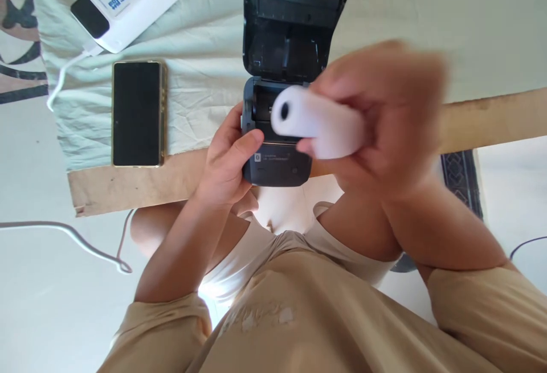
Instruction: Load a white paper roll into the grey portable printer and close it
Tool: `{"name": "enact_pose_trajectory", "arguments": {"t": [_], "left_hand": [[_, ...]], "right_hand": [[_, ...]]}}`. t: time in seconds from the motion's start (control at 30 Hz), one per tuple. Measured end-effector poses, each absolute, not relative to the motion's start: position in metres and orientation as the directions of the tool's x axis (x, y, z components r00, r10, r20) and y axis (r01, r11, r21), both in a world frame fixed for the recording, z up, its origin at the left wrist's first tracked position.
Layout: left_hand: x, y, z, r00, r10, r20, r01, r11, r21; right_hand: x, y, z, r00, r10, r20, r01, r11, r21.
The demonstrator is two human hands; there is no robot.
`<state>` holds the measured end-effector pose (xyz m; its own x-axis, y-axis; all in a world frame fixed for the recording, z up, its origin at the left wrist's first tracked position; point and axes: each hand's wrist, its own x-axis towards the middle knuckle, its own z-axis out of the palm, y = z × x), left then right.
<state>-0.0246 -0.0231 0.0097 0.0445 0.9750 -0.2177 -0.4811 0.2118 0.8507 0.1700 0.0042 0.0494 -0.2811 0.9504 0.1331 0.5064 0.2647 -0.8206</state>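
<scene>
A small black printer [277,165] sits at the near edge of the table with its lid [290,20] swung open away from me. My left hand [228,159] grips the printer's left side, thumb on its front. My right hand [384,117], blurred, holds a white paper roll [318,122] on its side just above and in front of the open bay, the roll's hollow core facing left. The bay is partly hidden behind the roll.
A black phone [137,113] lies face up to the left on the pale green cloth [205,71]. A white power bank [126,0] with a white cable [64,74] lies at the far left. The wooden table edge [141,182] runs below them.
</scene>
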Motion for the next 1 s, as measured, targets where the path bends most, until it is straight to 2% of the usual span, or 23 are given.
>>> {"name": "enact_pose_trajectory", "arguments": {"t": [0.1, 0.17, 0.2, 0.43, 0.6, 0.8, 0.93, 1.0], "left_hand": [[-0.025, -0.023, 0.008, 0.038, 0.984, -0.173, -0.508, 0.168, 0.845], [-0.025, -0.024, 0.009, 0.037, 0.982, -0.186, -0.512, 0.179, 0.84], [-0.025, -0.024, 0.01, 0.041, 0.978, -0.202, -0.51, 0.194, 0.838], [-0.024, -0.028, 0.014, 0.03, 0.97, -0.242, -0.489, 0.226, 0.842], [-0.024, -0.028, 0.014, 0.04, 0.971, -0.235, -0.465, 0.226, 0.856], [-0.028, -0.026, 0.011, 0.023, 0.978, -0.206, -0.485, 0.191, 0.853], [-0.033, -0.026, 0.007, 0.101, 0.975, -0.198, -0.504, 0.222, 0.835], [-0.034, -0.027, 0.008, 0.103, 0.972, -0.211, -0.507, 0.233, 0.83]], "right_hand": [[0.151, 0.006, 0.051, -0.358, 0.862, 0.359, 0.577, 0.507, -0.64], [0.145, 0.008, 0.049, -0.354, 0.802, 0.481, 0.622, 0.586, -0.519], [0.145, 0.009, 0.047, -0.347, 0.787, 0.51, 0.627, 0.599, -0.498], [0.145, 0.011, 0.038, -0.387, 0.786, 0.483, 0.608, 0.611, -0.507], [0.144, 0.011, 0.04, -0.389, 0.769, 0.508, 0.664, 0.616, -0.424], [0.14, -0.002, 0.035, -0.398, 0.621, 0.675, 0.546, 0.752, -0.37], [0.136, -0.008, 0.028, -0.453, 0.548, 0.703, 0.48, 0.815, -0.326], [0.139, -0.007, 0.031, -0.452, 0.536, 0.713, 0.419, 0.833, -0.361]]}}
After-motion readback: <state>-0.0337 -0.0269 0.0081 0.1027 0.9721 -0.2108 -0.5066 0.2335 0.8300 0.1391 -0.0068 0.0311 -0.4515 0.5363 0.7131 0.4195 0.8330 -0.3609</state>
